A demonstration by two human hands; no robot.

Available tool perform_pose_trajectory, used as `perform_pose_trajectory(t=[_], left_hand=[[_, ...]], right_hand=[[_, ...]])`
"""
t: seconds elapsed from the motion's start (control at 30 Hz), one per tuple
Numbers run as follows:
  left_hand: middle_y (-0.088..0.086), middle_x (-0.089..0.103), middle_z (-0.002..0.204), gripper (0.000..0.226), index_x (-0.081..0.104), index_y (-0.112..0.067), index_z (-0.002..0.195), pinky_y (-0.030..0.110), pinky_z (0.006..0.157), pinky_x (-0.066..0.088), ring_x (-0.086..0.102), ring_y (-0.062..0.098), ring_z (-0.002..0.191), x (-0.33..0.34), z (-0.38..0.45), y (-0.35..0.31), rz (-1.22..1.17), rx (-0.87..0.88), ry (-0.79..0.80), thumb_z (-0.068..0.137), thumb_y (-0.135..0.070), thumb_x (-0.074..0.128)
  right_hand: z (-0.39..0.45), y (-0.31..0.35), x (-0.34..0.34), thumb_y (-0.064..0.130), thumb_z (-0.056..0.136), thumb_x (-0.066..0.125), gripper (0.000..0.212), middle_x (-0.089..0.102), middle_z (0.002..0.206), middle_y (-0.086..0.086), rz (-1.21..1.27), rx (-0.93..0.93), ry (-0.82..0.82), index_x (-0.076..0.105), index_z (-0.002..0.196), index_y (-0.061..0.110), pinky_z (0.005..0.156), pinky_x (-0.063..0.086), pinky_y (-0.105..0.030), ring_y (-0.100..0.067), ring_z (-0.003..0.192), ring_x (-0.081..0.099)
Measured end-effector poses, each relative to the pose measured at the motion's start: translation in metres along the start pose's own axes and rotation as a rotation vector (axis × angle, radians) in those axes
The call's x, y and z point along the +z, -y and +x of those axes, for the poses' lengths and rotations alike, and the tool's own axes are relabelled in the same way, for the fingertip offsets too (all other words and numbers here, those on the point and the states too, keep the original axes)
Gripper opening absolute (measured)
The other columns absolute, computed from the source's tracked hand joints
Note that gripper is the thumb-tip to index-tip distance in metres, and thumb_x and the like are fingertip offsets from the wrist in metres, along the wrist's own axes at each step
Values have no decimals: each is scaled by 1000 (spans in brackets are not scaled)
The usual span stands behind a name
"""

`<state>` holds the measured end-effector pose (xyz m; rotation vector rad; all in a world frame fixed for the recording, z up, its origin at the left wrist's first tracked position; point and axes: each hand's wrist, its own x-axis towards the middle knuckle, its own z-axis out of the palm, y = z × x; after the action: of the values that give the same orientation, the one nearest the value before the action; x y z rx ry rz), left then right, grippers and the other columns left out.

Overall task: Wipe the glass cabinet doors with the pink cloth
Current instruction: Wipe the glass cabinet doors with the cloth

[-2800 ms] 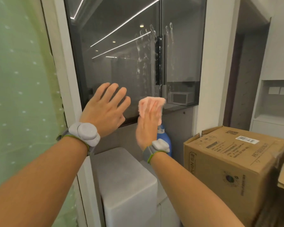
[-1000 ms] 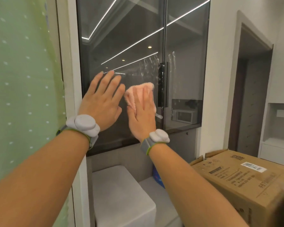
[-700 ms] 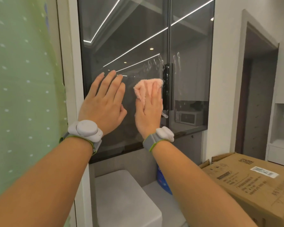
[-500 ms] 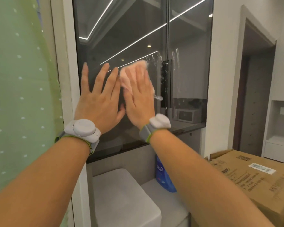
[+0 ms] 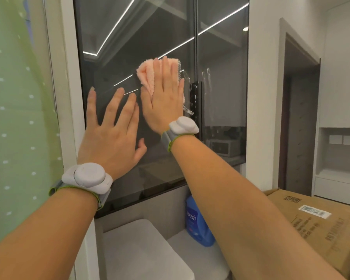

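Note:
Two dark glass cabinet doors fill the view ahead, the left door [image 5: 129, 37] and the right door [image 5: 222, 47], meeting at a black centre frame with a handle [image 5: 197, 104]. My right hand [image 5: 164, 98] lies flat, fingers up, pressing the pink cloth [image 5: 147, 74] against the left door close to the handle. The cloth sticks out above and to the left of my fingers. My left hand [image 5: 111, 136] rests open on the same door, lower and to the left, fingers spread. Smeared fingerprints show on the glass around the handle.
A green dotted curtain [image 5: 18, 118] hangs at the left beside the white cabinet frame [image 5: 69, 98]. Below the doors stand a white box-shaped unit [image 5: 141, 249] and a blue bottle [image 5: 196, 223]. A cardboard box [image 5: 321, 223] sits at the lower right, a doorway [image 5: 299, 118] behind it.
My right hand has slid the pink cloth up and to the right on the left door, toward the handle. My left hand has stayed flat on the glass, a little lower relative to the right.

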<state>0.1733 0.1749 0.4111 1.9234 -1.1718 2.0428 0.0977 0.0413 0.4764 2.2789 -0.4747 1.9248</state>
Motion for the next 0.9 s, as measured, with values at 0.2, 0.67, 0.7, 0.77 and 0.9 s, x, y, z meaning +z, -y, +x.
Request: perform_pose_trajectory(t=[0.2, 0.67, 0.7, 0.77, 0.9], left_hand=[[19, 34, 167, 75, 41, 2, 155, 75, 123, 7, 21, 40, 160, 0, -1, 0, 11, 10, -24, 99, -47, 36], [18, 32, 167, 76, 40, -1, 155, 74, 123, 7, 20, 41, 159, 1, 1, 0, -5, 21, -2, 96, -49, 42], [18, 32, 167, 76, 40, -1, 155, 74, 123, 7, 20, 41, 159, 0, 1, 0, -5, 21, -2, 97, -49, 42], [19, 32, 167, 75, 41, -1, 155, 74, 123, 6, 19, 41, 160, 1, 1, 0, -2, 20, -1, 97, -49, 39], [19, 33, 167, 75, 42, 0, 155, 74, 124, 6, 20, 41, 159, 2, 0, 0, -1, 13, -3, 97, -48, 36]], right_hand=[[37, -8, -5, 37, 108, 31, 65, 3, 175, -5, 71, 163, -31, 6, 165, 20, 131, 1, -47, -25, 163, -4], [-16, 1, -3, 38, 107, 31, 66, 1, 175, -4, 226, 404, -18, 5, 165, 20, 131, 5, -49, -21, 162, -4], [-26, 4, -3, 38, 107, 30, 66, 3, 175, -4, 190, 336, -10, 6, 165, 20, 131, 6, -49, -22, 163, -1], [-37, 3, -1, 39, 107, 29, 64, 7, 175, -4, 77, 158, -1, 10, 165, 20, 132, 5, -48, -23, 163, 1], [-6, -9, -6, 38, 105, 31, 64, 16, 173, -10, 33, 46, -33, 20, 164, 14, 131, 12, -48, -31, 162, 8]])
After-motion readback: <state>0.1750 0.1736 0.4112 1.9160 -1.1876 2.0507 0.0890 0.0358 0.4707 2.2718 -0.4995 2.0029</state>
